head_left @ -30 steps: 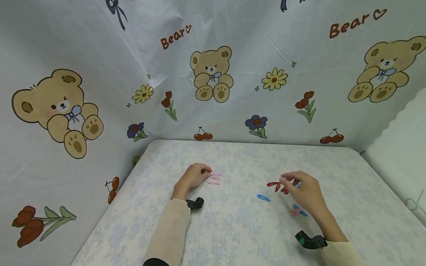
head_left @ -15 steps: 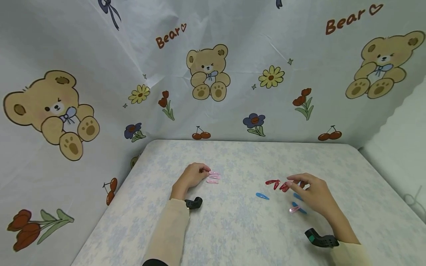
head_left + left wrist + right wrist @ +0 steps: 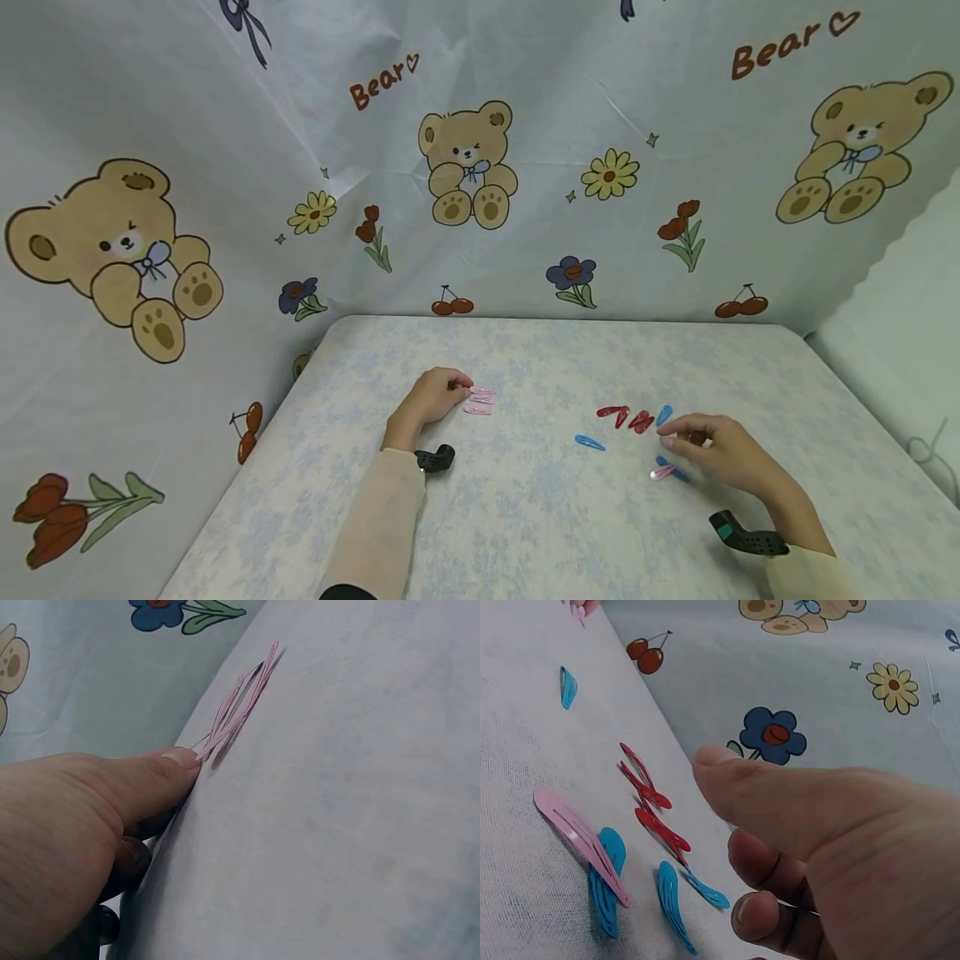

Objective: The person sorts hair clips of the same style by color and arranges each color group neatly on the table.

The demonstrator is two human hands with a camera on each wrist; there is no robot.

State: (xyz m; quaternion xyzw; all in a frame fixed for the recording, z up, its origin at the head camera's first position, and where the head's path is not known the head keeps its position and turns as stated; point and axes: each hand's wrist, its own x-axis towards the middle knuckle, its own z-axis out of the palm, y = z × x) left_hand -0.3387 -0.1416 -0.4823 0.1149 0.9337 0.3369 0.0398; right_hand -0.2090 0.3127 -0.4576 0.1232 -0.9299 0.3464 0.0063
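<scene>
My left hand (image 3: 435, 395) rests on the table and pinches the end of a pink hair clip (image 3: 244, 712), thumb on top. More pink hair clips (image 3: 478, 409) lie in a small row beside those fingertips. Over the right side hovers my right hand (image 3: 723, 450), its fingers loosely bent and the thumb apart, with nothing between them. Just left of it are several red hair clips (image 3: 641, 422) and a blue hair clip (image 3: 664, 415). Below its fingers a single pink hair clip (image 3: 577, 836) lies across a blue hair clip (image 3: 604, 919).
Between the hands lies another blue hair clip (image 3: 590, 442). The pale patterned table (image 3: 525, 517) ends at a bear-print cloth (image 3: 525, 275) behind and to the left. Each wrist wears a black camera band (image 3: 750, 537).
My right hand has moved right and nearer to me, away from the red hair clips, uncovering them and a blue hair clip. The left hand stays at the pink hair clips.
</scene>
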